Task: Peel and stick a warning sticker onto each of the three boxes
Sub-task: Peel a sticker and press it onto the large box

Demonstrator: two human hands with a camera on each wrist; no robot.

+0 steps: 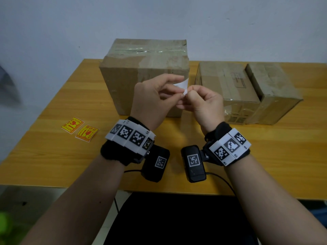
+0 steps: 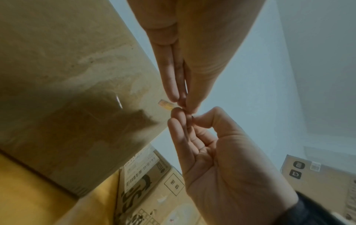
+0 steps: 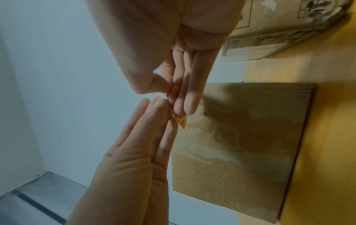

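Note:
Both hands are raised in front of the large cardboard box (image 1: 141,68) and pinch one warning sticker (image 1: 183,84) between them. Its white backing faces me. My left hand (image 1: 178,89) holds the sticker with thumb and fingers. My right hand (image 1: 190,91) pinches the lower edge with thumb and forefinger. A yellow corner of the sticker (image 2: 165,104) pokes out beside my left hand (image 2: 183,102) and right hand (image 2: 185,115). The right wrist view shows the same yellow corner (image 3: 182,121). Two smaller boxes (image 1: 228,85) (image 1: 272,89) lie side by side to the right.
Two more yellow and red stickers (image 1: 72,125) (image 1: 87,133) lie flat on the wooden table (image 1: 53,156) at the left. A pale wall stands close behind the boxes. The table's front edge is just below my wrists.

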